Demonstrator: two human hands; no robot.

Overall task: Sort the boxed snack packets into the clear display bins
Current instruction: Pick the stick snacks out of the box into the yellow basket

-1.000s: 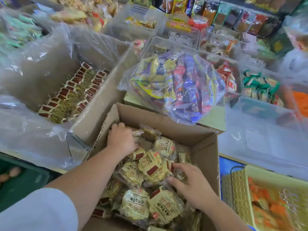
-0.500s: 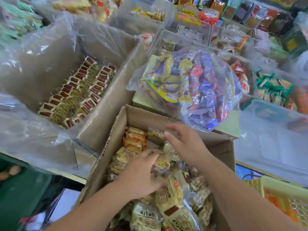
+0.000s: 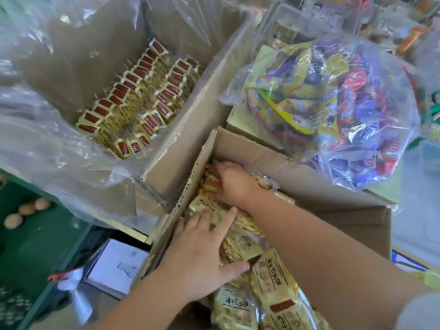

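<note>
in the lower middle of the frame an open cardboard box (image 3: 297,170) holds a heap of snack packets (image 3: 273,277), pale yellow wrappers with dark red labels and printed characters. both hands are inside it. the left hand (image 3: 204,253) comes in from the bottom edge and lies flat on the packets near the box's left wall, fingers straight and spread, thumb stuck out to the right, grasping nothing. the right hand (image 3: 234,184) crosses over from the lower right and reaches into the far left corner of the box, its back to the camera, its fingertips down among some orange packets (image 3: 209,184); whether it has closed on one i cannot tell, since the fingers are partly hidden. at the upper left stands a bigger box (image 3: 190,129) with a loose plastic liner (image 3: 47,139), and inside it lie rows of red-and-gold packets (image 3: 142,91) standing on edge. at the upper right, just beyond the cardboard box, sits a clear bag (image 3: 345,103) stuffed with sweets in purple, yellow and red wrappers. behind the bag, along the top right edge, are clear bins (image 3: 316,17), blurred, their contents hard to make out. at the lower left is a green surface (image 3: 35,246) with a few round brown things (image 3: 26,208) on it, and beside it, near the bottom, a white box (image 3: 116,265).
</note>
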